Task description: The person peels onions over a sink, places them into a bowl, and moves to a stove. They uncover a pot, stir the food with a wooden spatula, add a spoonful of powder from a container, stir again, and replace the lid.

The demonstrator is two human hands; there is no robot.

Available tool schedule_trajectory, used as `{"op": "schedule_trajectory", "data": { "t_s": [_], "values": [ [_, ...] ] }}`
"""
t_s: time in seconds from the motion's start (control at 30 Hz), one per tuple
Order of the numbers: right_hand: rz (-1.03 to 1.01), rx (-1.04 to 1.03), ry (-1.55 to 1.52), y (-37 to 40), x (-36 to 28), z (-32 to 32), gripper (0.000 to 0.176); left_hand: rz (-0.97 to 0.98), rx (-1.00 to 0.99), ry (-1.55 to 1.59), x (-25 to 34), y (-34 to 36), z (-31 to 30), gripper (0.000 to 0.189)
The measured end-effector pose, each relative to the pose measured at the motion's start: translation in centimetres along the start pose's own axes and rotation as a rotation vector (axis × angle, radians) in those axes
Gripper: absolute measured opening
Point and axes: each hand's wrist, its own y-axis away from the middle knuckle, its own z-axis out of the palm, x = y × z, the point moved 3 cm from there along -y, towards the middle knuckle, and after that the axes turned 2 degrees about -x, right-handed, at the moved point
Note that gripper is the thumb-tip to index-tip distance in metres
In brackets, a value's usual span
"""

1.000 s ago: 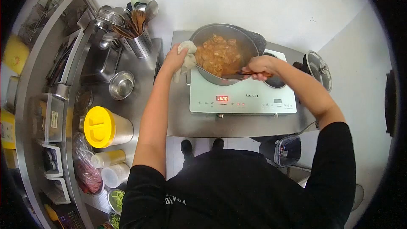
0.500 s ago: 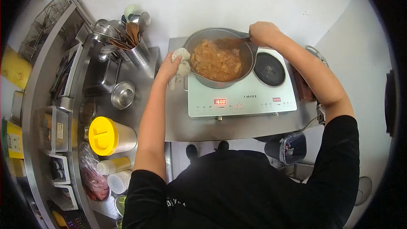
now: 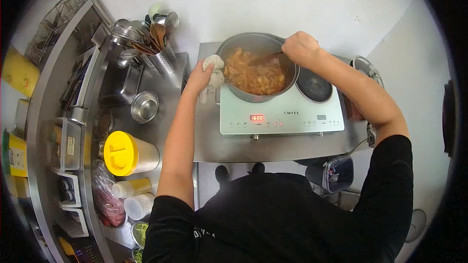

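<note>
A grey pot (image 3: 253, 98) sits on the left plate of the pale green double cooker (image 3: 287, 125). Reddish-brown chunky food (image 3: 253, 75) lies in it. My left hand (image 3: 201, 77) is closed on a folded whitish cloth (image 3: 215, 70) against the pot's left side. Above the pot's right rim, my right hand (image 3: 301, 48) grips the handle of a brown spatula (image 3: 267, 59), whose blade end is down in the food. The cooker's left display reads 1600.
Left of the cooker stand a perforated utensil holder (image 3: 165, 61), a metal bowl (image 3: 145, 106) and a yellow-lidded container (image 3: 130, 154). A black round plate (image 3: 314, 86) is right of the pot. Below the counter is a bin (image 3: 338, 173).
My right hand has moved slightly down, and the spatula blade now sits nearer the middle of the food. The whole view has shifted a little.
</note>
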Motion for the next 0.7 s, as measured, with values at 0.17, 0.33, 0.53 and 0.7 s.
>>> {"op": "schedule_trajectory", "data": {
  "t_s": [0.17,0.33,0.53,0.7],
  "values": [
    [-0.118,0.289,0.084,-2.2,-3.3,-3.2,0.018,0.017,0.012,-0.024,-1.2,-1.0,0.4,0.058],
    [-0.116,0.203,0.144,-9.9,-3.0,1.8,0.015,0.042,0.05,-0.058,-0.9,-0.7,0.1,0.061],
    [0.1,-0.115,-0.089,-10.3,4.8,10.3,0.019,0.024,0.058,0.014,-0.9,-0.4,0.3,0.059],
    [0.171,-0.455,-0.431,-3.1,5.5,11.0,0.022,-0.026,0.054,0.006,0.4,0.5,-0.1,0.058]
  ]
}}
